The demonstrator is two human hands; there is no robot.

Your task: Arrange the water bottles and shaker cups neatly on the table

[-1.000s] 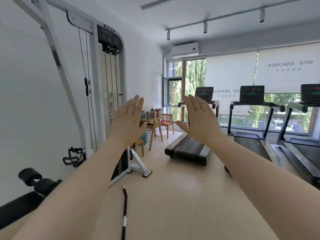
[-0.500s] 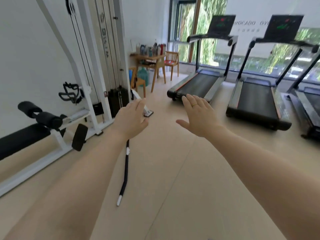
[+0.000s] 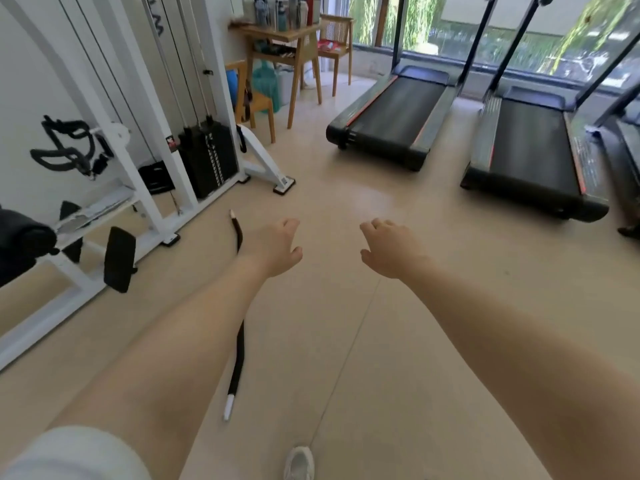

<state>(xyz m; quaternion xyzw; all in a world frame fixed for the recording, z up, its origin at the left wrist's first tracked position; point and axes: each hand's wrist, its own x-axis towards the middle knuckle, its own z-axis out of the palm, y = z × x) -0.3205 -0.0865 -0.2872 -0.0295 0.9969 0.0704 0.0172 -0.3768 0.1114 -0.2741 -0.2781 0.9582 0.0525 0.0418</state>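
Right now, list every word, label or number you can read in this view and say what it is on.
No text can be read here.
Weight stack: a column of pale marks down its face, too small to read.
Machine foot: a small sticker, blurred.
Bottles on the wooden table: any labels are too small and blurred.
Treadmill side rails: no legible print.

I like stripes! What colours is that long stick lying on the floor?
The stick is black with white tips, seen in the head view.
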